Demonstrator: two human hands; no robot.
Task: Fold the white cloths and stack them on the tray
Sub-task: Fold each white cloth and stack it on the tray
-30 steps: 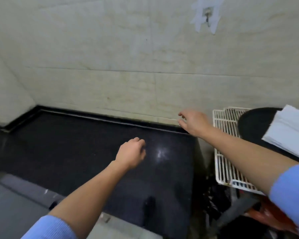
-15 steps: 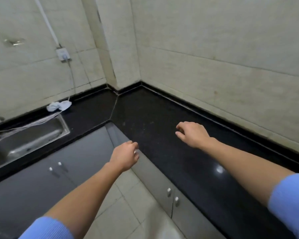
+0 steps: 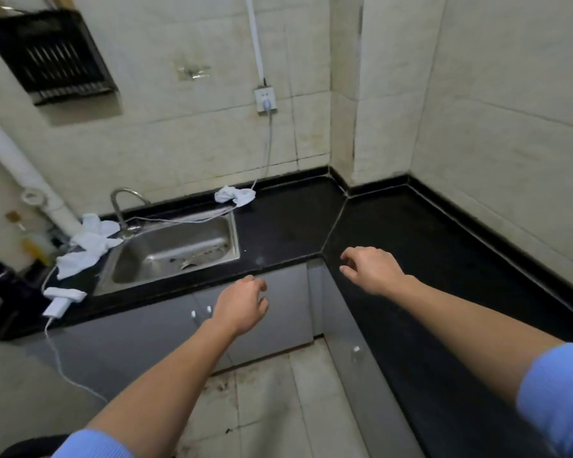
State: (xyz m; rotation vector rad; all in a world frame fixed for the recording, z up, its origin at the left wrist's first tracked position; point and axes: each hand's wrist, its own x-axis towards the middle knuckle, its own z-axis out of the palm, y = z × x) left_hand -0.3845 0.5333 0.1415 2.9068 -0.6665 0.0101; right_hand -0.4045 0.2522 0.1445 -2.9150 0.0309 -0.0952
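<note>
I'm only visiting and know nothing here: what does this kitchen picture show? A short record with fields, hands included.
place: corner black countertop with steel sink
left hand: empty, fingers loosely curled, before the grey cabinet doors
right hand: empty, fingers loosely curled, over the countertop
crumpled white cloth: on the countertop by the wall, behind the sink
white cloth pile: unfolded, left of the sink
tray: not in view

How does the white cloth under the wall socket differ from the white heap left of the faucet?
The cloth under the socket is a small, tight bundle; the heap by the faucet is larger and sprawls, perhaps several cloths. The cloth under the socket lies on the counter behind the right corner of the sink; the heap by the faucet lies left of it, near the white pipe. Both are white, crumpled, unfolded and unheld.
</note>
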